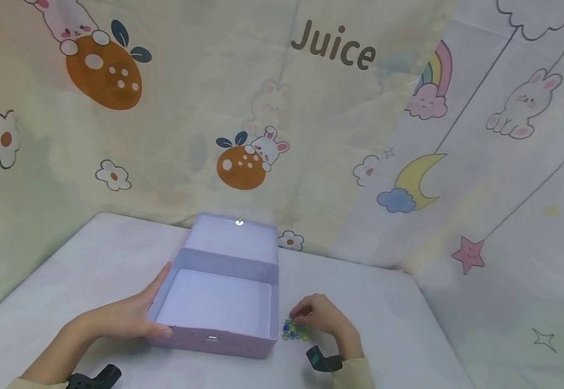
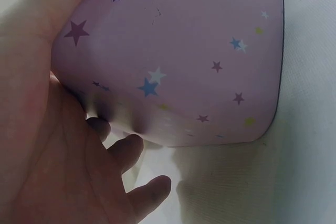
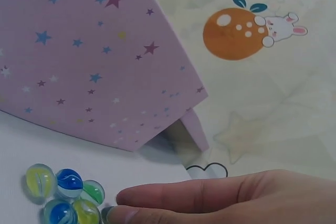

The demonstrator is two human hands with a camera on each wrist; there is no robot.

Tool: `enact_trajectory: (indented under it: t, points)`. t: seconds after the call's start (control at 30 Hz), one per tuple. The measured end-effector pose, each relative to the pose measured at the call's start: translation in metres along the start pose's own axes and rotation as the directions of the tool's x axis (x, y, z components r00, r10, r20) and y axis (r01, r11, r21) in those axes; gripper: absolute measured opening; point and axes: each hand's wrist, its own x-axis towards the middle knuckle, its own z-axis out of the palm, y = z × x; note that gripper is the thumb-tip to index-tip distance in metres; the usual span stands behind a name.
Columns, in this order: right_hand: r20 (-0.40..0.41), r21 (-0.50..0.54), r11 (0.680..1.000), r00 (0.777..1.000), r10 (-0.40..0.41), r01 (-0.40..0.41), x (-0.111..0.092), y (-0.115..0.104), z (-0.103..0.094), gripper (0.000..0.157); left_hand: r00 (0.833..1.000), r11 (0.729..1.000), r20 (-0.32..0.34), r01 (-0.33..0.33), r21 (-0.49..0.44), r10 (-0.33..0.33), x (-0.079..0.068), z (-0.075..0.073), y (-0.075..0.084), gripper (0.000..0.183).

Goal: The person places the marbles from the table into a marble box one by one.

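Governing relation: the marbles (image 1: pixel 295 330) lie on the bench (image 1: pixel 384 308) just outside the right wall (image 3: pixel 68 66) of the box (image 1: pixel 243 347), near its front end and apart from it. The wall stands between the marbles and the box interior. The lid (image 1: pixel 235 240) is raised at the far side, and the top faces upward, uncovered.

Right hand (image 1: pixel 323 313): this is the nearer hand. It reaches in from the right, with its fingertips at the far edge of the cluster. In the head view, most marbles lie below the fingertips, toward the person; in the right wrist view, they lie to the left of them.

Right grip: forefinger and thumb are brought close together, with little gap visible. A partly hidden marble (image 3: pixel 105 215) shows at the thumb tip; whether it is pinched or only touched cannot be told.

Left grip: the left hand (image 1: pixel 126 316) holds the box at the opposite side, thumb over the front left corner, remaining fingers spread along the left wall. It is well apart from the marbles.

Orientation: the marbles are round and present no long axis, so approach angle is probably uncritical. Wall height is the likely constraint: a low leftward path meets the wall.
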Motion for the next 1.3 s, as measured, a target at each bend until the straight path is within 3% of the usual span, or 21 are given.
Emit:
enact_trajectory:
  t: [0.17, 0.53, 0.9, 1.3]
  points:
    - [-0.052, -0.045, 0.999, 0.999, -0.016, 0.013, 0.001, 0.000, 0.000, 0.012, 1.000, 1.000, 0.011, 0.011, -0.021, -0.010, 0.003, 0.001, 0.004, 0.127]
    - [-0.099, -0.069, 0.997, 0.994, 0.037, -0.044, 0.003, -0.006, 0.003, 0.010, 0.999, 0.996, 0.013, 0.039, -0.078, -0.038, -0.002, 0.002, 0.006, 0.128]
    - [-0.120, -0.128, 0.992, 0.993, -0.006, -0.009, 0.004, -0.009, 0.006, 0.012, 1.000, 0.997, 0.006, 0.030, -0.071, -0.030, -0.001, 0.007, 0.006, 0.128]
    - [-0.134, -0.109, 0.994, 0.991, -0.002, -0.013, 0.008, -0.010, 0.012, 0.013, 0.999, 0.998, 0.018, 0.050, -0.025, -0.049, -0.001, 0.005, 0.003, 0.127]
